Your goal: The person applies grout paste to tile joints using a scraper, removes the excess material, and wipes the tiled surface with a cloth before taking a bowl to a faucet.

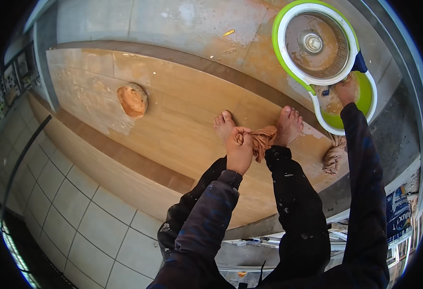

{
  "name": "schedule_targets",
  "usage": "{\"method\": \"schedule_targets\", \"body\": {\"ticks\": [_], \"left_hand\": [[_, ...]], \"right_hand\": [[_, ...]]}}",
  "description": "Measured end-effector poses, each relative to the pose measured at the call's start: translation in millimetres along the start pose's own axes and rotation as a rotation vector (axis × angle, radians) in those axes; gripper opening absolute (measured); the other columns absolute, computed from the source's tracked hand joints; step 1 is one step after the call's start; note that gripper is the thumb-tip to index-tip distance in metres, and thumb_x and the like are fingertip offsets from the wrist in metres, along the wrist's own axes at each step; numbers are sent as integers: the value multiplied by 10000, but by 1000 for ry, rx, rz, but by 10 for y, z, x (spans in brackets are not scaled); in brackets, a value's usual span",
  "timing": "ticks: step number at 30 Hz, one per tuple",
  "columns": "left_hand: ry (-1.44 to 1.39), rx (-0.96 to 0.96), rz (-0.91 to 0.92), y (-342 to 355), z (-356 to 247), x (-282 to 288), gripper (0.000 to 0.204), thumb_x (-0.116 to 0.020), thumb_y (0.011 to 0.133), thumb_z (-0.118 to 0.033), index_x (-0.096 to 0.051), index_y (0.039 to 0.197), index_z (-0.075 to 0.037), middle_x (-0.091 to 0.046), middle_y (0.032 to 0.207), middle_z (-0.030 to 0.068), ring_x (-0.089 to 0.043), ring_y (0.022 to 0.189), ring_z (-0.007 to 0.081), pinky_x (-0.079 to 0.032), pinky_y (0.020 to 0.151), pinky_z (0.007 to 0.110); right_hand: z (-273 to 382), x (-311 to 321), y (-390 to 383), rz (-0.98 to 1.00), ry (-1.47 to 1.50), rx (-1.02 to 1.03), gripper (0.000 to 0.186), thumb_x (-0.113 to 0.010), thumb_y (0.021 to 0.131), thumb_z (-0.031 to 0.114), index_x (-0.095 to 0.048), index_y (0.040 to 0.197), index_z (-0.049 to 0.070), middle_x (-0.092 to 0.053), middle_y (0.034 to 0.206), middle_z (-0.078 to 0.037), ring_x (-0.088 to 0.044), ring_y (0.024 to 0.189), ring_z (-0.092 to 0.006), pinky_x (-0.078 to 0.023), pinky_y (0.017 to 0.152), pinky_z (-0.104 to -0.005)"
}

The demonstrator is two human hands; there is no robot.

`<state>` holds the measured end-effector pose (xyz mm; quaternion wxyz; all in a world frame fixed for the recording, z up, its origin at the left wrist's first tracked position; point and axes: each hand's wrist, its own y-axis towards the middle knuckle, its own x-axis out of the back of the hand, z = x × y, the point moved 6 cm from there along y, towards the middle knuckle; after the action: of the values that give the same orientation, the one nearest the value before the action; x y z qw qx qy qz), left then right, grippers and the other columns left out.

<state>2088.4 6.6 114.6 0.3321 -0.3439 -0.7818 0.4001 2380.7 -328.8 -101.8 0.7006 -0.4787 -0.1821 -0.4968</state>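
Observation:
My left hand [239,153] is closed around a bunched, wet-looking brown cloth [263,139], which hangs out to the right between my bare feet. My right hand [345,91] reaches into the lower compartment of a green and white mop bucket [369,91], over murky water. Its fingers are mostly hidden, so I cannot make out whether they hold anything. A round spinner basket [293,53] with a pale hub sits in the bucket's upper part. Beside the bucket's near end lies a second twisted brown cloth [334,155].
I stand barefoot on a wet tan tiled step [182,106] with brown edging. A round tan bowl-like thing [132,100] rests at its left. A small yellow piece [228,32] lies on the grey floor beyond. Pale square tiles [81,200] lie lower left; a dark blue container [398,212] stands lower right.

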Motion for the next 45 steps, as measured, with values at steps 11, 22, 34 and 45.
{"method": "schedule_targets", "body": {"ticks": [11,22,34,45], "left_hand": [[-29,-252,-82,-972,-951,894,116,-524,1040,-16,-631,1085,-33,-645,939,0,-593,818,53,-499,747,220],[-433,-29,-315,-1388,-2324,3141,138,-513,1041,-29,-649,1063,-20,-685,982,36,-646,876,103,-526,805,243],[-362,-94,-566,-301,-3470,6062,131,-530,1014,1,-659,1019,-19,-687,1005,51,-655,907,121,-532,808,259],[167,115,-721,1315,-3973,8059,47,-742,868,-85,-705,897,-90,-692,834,82,-670,866,251,-455,918,425]], "right_hand": [[1468,1168,-1662,212,-264,-99,526,-658,941,534,-693,1234,99,-707,1113,-270,-662,1072,-458,-525,907,-515],[3293,1623,-2464,783,540,-138,763,-497,871,-228,-336,1466,221,-491,1499,-197,-604,1249,-228,-514,909,-284],[8783,661,-2222,1069,984,-363,479,-480,1057,455,-495,1409,130,-548,1463,-172,-532,1350,-270,-465,1018,-460],[11058,-1652,-778,1352,564,-199,575,-575,1030,171,-329,1545,101,-622,1003,-95,-613,690,-132,-437,546,-243]]}}
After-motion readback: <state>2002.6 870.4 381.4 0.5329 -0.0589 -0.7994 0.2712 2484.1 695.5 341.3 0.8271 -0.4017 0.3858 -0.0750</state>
